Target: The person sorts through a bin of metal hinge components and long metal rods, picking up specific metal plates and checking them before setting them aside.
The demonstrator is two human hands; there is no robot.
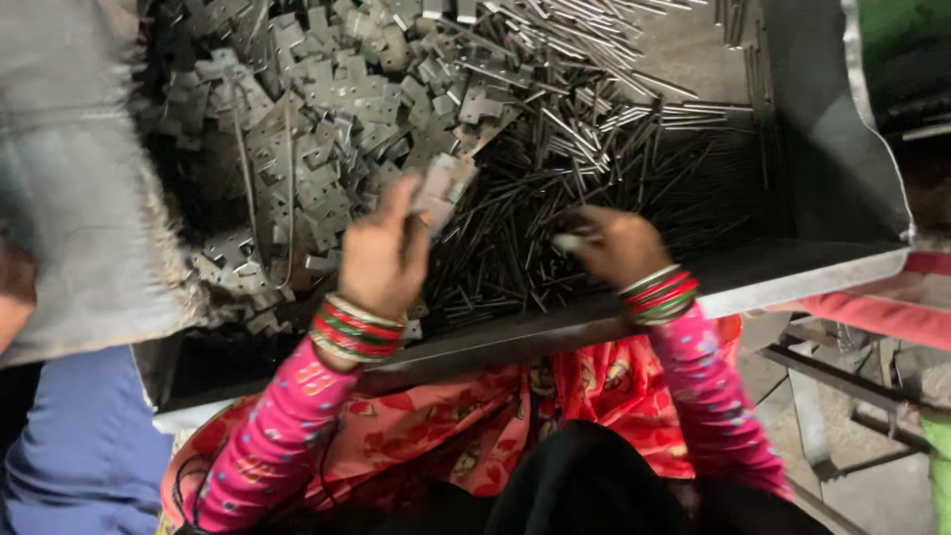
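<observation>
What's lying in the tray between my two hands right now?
In the head view, dark thin metal rods lie loose between the left hand and the right hand.

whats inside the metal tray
The tray holds small flat plates on its left and thin pins on its right. The piles hide its floor.

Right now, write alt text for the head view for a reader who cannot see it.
Seen from above, a person's left hand holds a small stack of flat metal plates while the right hand rests on a heap of thin metal pins in a large metal tray; more plates are piled at its left.
</observation>
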